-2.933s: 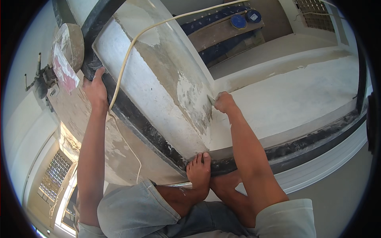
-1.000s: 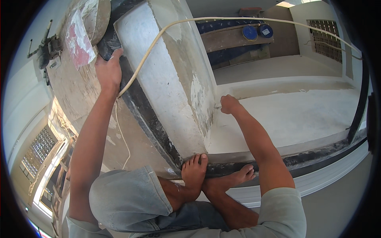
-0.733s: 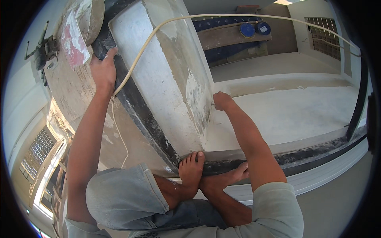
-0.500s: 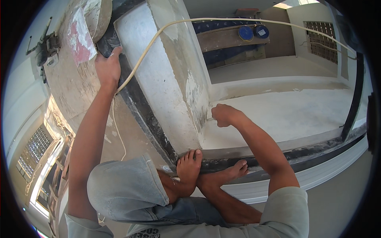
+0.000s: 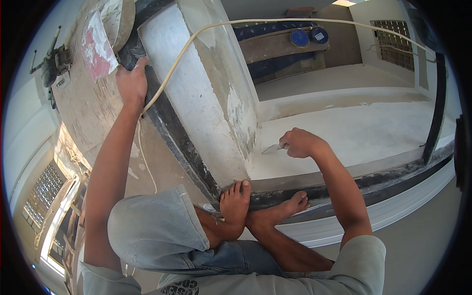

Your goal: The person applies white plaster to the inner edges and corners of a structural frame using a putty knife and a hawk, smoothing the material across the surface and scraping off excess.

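Observation:
In my right hand is a small putty knife, fingers closed round its handle. The blade points left, over the white-coated ledge, close to the inner corner by the pillar. My left hand grips the edge of a dark frame strip; its thumb lies on top and the other fingers are partly hidden. Just above that hand is a red plate smeared with white putty, beside a round container with white putty.
A cream cable arches across the pillar to the right. My bare feet rest at the strip's corner. Two blue-lidded tubs stand on a plank below. A wooden ladder-like frame is at left, a dark upright at right.
My right hand has moved right, away from the inner corner, and the putty knife's blade now shows. My left hand stays on the frame strip. The whole view has shifted slightly.

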`<state>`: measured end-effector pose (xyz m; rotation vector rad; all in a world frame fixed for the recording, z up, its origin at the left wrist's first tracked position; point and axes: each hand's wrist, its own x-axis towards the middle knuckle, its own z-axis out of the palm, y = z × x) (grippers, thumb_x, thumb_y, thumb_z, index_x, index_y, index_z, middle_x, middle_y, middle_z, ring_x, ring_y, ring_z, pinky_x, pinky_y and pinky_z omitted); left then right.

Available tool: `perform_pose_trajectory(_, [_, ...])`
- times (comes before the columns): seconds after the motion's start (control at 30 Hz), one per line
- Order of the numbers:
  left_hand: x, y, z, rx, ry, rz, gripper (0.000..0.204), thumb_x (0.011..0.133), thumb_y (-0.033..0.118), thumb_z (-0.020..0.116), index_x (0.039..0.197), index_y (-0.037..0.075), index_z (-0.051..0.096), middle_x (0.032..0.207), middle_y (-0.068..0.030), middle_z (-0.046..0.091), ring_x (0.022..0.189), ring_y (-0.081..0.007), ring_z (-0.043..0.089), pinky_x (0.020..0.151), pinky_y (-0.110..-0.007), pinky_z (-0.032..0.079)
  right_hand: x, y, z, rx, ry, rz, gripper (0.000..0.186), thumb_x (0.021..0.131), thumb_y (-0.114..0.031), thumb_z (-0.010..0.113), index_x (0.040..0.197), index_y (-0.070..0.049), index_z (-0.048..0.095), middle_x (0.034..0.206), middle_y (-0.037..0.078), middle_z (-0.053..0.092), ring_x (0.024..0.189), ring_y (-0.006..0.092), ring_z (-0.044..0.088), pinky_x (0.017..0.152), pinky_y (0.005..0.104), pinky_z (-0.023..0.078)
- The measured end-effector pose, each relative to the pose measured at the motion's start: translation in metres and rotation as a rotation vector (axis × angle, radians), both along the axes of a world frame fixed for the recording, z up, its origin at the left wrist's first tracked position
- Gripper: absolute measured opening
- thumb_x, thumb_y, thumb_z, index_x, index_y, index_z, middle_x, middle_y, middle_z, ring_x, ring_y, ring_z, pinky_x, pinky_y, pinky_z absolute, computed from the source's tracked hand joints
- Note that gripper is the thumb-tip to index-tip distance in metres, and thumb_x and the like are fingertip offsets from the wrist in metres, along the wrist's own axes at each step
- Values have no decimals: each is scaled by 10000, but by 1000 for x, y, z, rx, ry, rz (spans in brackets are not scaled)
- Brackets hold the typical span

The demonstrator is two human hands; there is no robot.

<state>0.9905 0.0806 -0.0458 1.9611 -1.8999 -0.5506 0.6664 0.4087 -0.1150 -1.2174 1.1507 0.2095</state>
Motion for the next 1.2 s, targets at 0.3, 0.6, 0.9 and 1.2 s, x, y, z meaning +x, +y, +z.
perform_pose_trajectory(0.3, [4, 1, 2, -18, 38, -18, 427, 856, 270, 753, 1129, -55, 706, 1077, -113, 739, 967, -210, 662, 935, -324, 481, 27, 32, 113, 15, -57, -510, 205, 826, -14, 597, 1002, 87, 624, 925, 318, 686, 841, 515, 677, 797, 541, 550])
perform_pose_trajectory(0.6, [-8, 5, 8, 38, 104, 22, 440, 846, 252, 751, 1146, -66, 693, 1098, -134, 733, 988, -245, 660, 956, -336, 471, 83, 62, 125, -95, -92, -472, 338, 849, 8, 622, 1178, 85, 610, 1012, 284, 684, 897, 481, 680, 776, 504, 551])
perform_pose_trajectory(0.9, [-8, 11, 6, -68, 63, -30, 384, 856, 246, 747, 1106, -44, 716, 1035, -95, 735, 915, -198, 644, 896, -322, 483, 92, 72, 92, -133, -35, -592, 377, 835, 24, 654, 1206, 85, 627, 1027, 279, 692, 909, 485, 680, 830, 511, 552])
perform_pose_trajectory(1.2, [-10, 14, 7, -52, 51, -1, 350, 850, 221, 733, 1079, -41, 701, 1035, -123, 741, 928, -241, 659, 923, -345, 478, 65, 70, 93, -65, -106, -696, 295, 830, -15, 662, 1119, 35, 689, 921, 253, 711, 885, 459, 685, 811, 494, 553])
